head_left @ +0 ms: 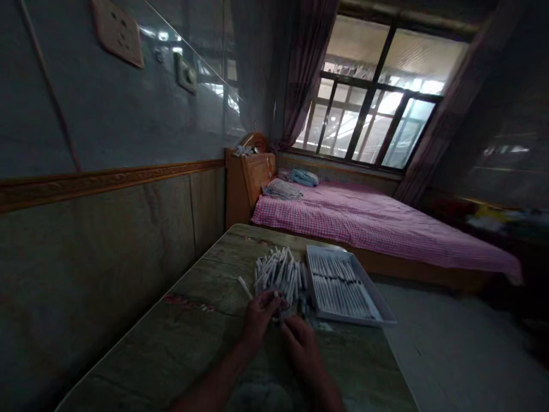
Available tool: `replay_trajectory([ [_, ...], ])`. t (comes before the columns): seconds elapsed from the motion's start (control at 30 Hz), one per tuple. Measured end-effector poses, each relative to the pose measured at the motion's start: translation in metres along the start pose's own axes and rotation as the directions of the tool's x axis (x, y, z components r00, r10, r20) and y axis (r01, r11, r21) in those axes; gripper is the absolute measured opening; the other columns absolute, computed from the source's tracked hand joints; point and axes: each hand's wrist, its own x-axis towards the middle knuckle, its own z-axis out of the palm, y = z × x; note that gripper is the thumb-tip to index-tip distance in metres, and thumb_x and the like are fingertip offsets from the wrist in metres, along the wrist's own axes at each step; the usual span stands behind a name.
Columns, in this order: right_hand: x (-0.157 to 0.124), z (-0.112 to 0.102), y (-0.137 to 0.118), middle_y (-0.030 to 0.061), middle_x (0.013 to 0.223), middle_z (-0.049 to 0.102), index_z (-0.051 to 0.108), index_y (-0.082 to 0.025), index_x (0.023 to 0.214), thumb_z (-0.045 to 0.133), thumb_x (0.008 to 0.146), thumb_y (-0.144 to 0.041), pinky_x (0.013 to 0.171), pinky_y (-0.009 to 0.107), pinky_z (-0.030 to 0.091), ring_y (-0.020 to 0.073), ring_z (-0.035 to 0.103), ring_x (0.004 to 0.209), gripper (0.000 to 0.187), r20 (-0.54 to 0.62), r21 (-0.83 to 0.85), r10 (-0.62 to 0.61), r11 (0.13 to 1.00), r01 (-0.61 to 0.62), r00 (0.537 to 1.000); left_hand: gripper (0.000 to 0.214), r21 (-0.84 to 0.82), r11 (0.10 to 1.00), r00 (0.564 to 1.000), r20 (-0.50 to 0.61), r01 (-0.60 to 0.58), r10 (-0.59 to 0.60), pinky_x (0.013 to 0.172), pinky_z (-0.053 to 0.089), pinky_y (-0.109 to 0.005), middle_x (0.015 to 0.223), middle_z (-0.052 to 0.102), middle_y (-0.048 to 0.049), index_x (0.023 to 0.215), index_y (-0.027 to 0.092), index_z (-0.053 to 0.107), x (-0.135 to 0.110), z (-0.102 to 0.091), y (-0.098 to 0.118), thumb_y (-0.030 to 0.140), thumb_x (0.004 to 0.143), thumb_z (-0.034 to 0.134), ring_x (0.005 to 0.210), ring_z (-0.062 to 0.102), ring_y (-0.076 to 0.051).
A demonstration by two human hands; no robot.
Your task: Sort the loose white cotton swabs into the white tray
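Observation:
A loose pile of thin white sticks (279, 273) lies on the marbled table (193, 343). To its right a white tray (348, 286) holds several of the same sticks laid in rows. My left hand (257, 318) rests at the near edge of the pile, fingers curled on something small I cannot make out. My right hand (303, 343) sits just beside it, fingers bent and pinched toward the left hand. One stray stick (245, 287) lies apart to the left of the pile.
The table stands against a tiled wall (111, 189) on the left. Beyond it is a bed with a pink checked cover (369, 220), a wooden headboard (251, 177), and a barred window (377, 109). Bare floor (463, 349) lies to the right.

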Motion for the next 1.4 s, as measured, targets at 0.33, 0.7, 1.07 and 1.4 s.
replay_trajectory([
  [0.33, 0.011, -0.023, -0.016, 0.0021, 0.071, 0.067, 0.074, -0.016, 0.084, 0.060, 0.080, -0.052, 0.059, 0.024, 0.045, 0.0176, 0.059, 0.067, 0.038, -0.197, 0.187, 0.208, 0.967, -0.172, 0.958, 0.050, 0.045, 0.993, 0.976, -0.187, -0.105, 0.112, 0.055, 0.049, -0.026, 0.081, 0.076, -0.0084, 0.094, 0.018, 0.070, 0.006, -0.005, -0.002, 0.063, 0.073, 0.062, 0.069, 0.069, -0.021],
  [0.7, 0.093, -0.124, 0.017, 0.0105, 0.086, 0.075, 0.073, -0.015, 0.098, 0.052, 0.079, -0.038, 0.066, 0.027, 0.047, 0.0229, 0.070, 0.081, 0.036, -0.291, -0.443, 0.253, 0.819, -0.364, 0.923, 0.033, 0.110, 0.988, 0.954, -0.267, -0.108, 0.134, 0.050, 0.044, -0.025, 0.071, 0.072, -0.0041, 0.083, 0.020, 0.068, 0.015, -0.007, -0.008, 0.049, 0.067, 0.064, 0.060, 0.066, -0.018],
  [1.07, 0.097, -0.110, 0.037, 0.0074, 0.094, 0.076, 0.075, -0.018, 0.097, 0.052, 0.086, -0.031, 0.067, 0.022, 0.041, 0.0188, 0.069, 0.086, 0.028, -0.149, -0.691, 0.280, 0.657, -0.302, 0.948, 0.031, 0.150, 0.982, 0.950, -0.273, -0.111, 0.149, 0.049, 0.043, -0.024, 0.073, 0.071, -0.0041, 0.085, 0.019, 0.067, 0.020, -0.011, -0.012, 0.045, 0.070, 0.059, 0.059, 0.065, -0.018],
  [1.4, 0.074, -0.089, -0.019, 0.0049, 0.107, 0.072, 0.070, -0.027, 0.110, 0.044, 0.096, -0.029, 0.070, 0.022, 0.039, 0.0168, 0.067, 0.092, 0.030, -0.114, -0.785, 0.121, 0.597, -0.164, 0.986, 0.029, 0.183, 0.975, 0.944, -0.278, -0.127, 0.175, 0.050, 0.045, -0.024, 0.070, 0.071, -0.0038, 0.084, 0.019, 0.067, 0.016, -0.010, -0.007, 0.044, 0.072, 0.057, 0.058, 0.064, -0.017],
])
